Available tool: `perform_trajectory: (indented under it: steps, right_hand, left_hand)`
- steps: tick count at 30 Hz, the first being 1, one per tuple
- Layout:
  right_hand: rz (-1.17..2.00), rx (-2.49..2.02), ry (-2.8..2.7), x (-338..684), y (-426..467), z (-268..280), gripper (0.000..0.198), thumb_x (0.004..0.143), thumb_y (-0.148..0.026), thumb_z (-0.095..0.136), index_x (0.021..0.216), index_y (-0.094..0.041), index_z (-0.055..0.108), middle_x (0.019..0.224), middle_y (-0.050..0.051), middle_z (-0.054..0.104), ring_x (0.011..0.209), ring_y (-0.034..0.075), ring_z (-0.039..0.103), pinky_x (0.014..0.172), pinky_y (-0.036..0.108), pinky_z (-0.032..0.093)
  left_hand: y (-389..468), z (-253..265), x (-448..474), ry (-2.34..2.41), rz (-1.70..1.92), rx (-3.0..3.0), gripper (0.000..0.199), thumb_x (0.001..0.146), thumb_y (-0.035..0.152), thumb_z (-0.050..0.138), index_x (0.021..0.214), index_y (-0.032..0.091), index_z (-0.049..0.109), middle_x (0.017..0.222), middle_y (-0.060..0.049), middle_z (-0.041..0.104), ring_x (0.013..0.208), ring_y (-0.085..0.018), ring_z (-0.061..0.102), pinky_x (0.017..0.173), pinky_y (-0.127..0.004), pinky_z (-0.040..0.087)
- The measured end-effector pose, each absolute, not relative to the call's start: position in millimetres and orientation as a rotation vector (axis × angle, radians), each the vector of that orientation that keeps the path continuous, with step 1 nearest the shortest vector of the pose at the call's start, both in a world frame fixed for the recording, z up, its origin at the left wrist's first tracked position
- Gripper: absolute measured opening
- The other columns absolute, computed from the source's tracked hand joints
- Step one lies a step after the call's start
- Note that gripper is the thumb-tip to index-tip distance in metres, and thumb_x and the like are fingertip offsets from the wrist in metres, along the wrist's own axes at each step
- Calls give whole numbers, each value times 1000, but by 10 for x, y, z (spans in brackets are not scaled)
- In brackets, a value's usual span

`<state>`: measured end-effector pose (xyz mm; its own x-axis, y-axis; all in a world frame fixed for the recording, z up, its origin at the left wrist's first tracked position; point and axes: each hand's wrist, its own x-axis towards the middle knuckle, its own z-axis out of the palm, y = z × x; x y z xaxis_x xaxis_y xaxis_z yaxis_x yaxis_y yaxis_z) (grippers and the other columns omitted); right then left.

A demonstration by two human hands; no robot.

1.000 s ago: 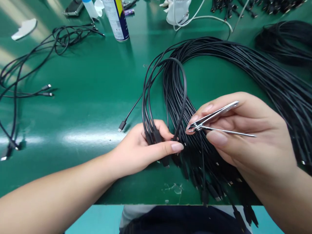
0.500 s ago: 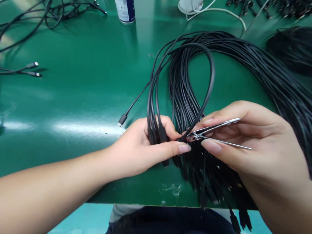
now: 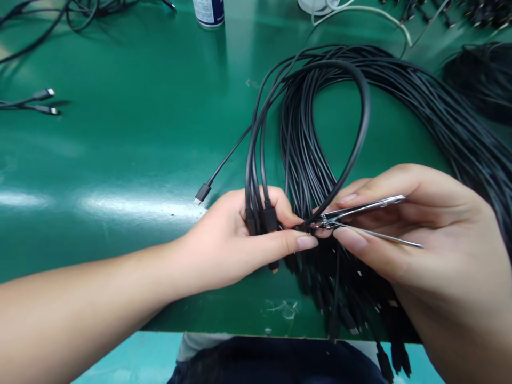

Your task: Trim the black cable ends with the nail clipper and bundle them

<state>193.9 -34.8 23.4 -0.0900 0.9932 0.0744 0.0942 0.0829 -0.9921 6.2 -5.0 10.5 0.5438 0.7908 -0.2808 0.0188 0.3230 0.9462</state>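
Observation:
My left hand (image 3: 248, 234) pinches the end of a black cable (image 3: 363, 117) between thumb and forefinger, and that cable arcs up in a loop above my hands. Several other black cables with dark plugs (image 3: 270, 217) hang through the curl of the same hand. Silver nail clippers (image 3: 372, 208) are gripped between the thumb and fingers of my right hand (image 3: 432, 229), with the lever spread. Their jaws meet the pinched cable end right by my left fingertips; the exact contact is too small to make out.
A thick bundle of black cables (image 3: 404, 80) curves across the green table (image 3: 152, 133), its plugs (image 3: 384, 362) hanging past the near edge. One loose plug (image 3: 203, 192) lies left of the bundle. A can (image 3: 210, 12), a white cord (image 3: 372, 9) and more cables (image 3: 44, 101) lie farther off.
Both hands, the clippers and the held cable sit slightly farther right in view. The cable's loop has widened to the right. The background has shifted slightly upward.

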Motion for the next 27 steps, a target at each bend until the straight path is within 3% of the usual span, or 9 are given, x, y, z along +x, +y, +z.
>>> perform_trajectory:
  steps: [17,27]
  right_hand:
    - [1069,-1231,-1425,1950,-362,224,21,69,-11,80,79,-27,72,74,-3,69,66,12,68,57,19,57]
    - [1116,-1113,-1299,2033,-303,135,16,73,-14,79,82,-22,69,79,1,72,69,16,70,60,27,59]
  left_hand:
    - [-46,88,67,863,590,1189,22,75,21,73,68,17,53,66,3,60,63,-10,57,60,-22,47]
    - [-60,96,39,950,567,1201,21,70,23,77,69,18,57,65,3,63,58,-10,60,53,-20,48]
